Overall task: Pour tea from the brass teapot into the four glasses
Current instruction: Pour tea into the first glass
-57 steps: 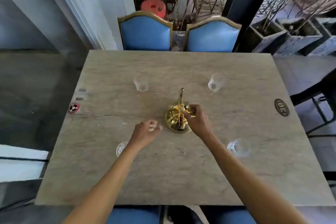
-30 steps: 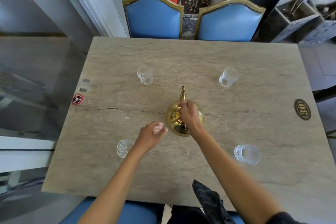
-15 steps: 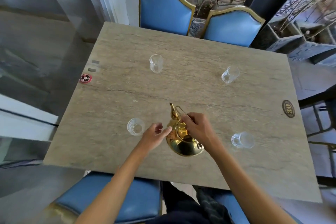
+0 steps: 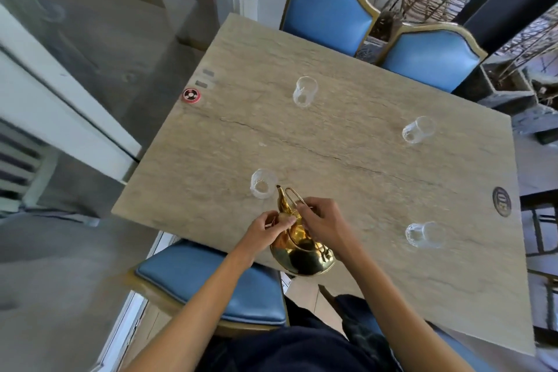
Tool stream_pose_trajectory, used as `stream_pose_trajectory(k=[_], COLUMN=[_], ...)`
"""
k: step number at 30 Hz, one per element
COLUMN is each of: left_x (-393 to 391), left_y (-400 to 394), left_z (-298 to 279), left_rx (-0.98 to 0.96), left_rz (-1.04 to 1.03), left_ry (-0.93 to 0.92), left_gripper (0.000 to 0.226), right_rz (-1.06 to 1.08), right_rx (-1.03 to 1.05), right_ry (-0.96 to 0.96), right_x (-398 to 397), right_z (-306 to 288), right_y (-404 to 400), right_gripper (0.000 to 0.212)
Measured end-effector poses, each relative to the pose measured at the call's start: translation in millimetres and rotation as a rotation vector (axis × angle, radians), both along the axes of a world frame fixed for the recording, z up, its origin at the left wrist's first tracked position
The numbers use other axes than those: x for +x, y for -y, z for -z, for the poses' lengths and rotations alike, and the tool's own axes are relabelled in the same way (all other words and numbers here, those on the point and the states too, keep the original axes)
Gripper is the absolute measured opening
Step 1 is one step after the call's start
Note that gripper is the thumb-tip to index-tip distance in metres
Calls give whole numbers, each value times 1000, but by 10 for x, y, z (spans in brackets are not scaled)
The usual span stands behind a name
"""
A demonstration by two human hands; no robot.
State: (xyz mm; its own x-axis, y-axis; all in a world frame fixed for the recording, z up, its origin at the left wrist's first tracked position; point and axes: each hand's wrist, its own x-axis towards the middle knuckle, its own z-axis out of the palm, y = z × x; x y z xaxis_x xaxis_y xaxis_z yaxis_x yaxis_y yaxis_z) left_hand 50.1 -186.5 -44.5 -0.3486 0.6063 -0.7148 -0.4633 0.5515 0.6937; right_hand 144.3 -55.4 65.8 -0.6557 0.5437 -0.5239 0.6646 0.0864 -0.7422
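Brass teapot [image 4: 303, 254] tilted, spout by near-left glass [image 4: 262, 187]; glasses look empty.

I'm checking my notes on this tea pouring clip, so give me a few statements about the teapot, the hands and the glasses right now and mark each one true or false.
1. The brass teapot is tilted, its spout toward the near left glass. True.
2. Only one hand touches the teapot. False: the right hand grips the handle and the left hand is at the lid.
3. Four glasses stand on the table. True.
4. The far left glass is full of dark tea. False: it looks clear and empty.
5. The chairs across the table are red. False: they are blue with gold trim.
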Motion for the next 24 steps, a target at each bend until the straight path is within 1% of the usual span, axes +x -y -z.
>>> stream_pose_trajectory(k=[3,4,6,7,11,14,16,17,21,24], left_x=[-14,-17,-25,-28,-39,-30,-5,11,65,73], left_y=[91,113,134,135,123,113,101,94,77,60], left_z=[51,53,33,34,10,-39,-53,-45,-16,-20], left_rx=[15,24,53,58,46,36,39,42,47,41], left_rz=[-43,-51,-57,-61,-42,-8,4,7,-5,-12], left_ry=[19,32,49,48,41,39,43,54,87,85], left_gripper=[100,94,76,73,88,101,104,102,83,78], right_rz=[-46,-55,-73,-84,-128,-151,-172,-181,-200,-191], right_rx=[49,66,99,117,187,223,243,255,313,325], right_ry=[6,8,10,13,37,63,78,83,83,84], right_x=[-117,-154,-229,-263,-382,-430,-446,-449,-458,-456], right_z=[-4,-10,-19,-26,-67,-131,-157,-164,-183,-202], right_y=[103,127,150,153,124,107,92,83,57,50], right_gripper=[26,26,26,26,29,26,27,28,26,25])
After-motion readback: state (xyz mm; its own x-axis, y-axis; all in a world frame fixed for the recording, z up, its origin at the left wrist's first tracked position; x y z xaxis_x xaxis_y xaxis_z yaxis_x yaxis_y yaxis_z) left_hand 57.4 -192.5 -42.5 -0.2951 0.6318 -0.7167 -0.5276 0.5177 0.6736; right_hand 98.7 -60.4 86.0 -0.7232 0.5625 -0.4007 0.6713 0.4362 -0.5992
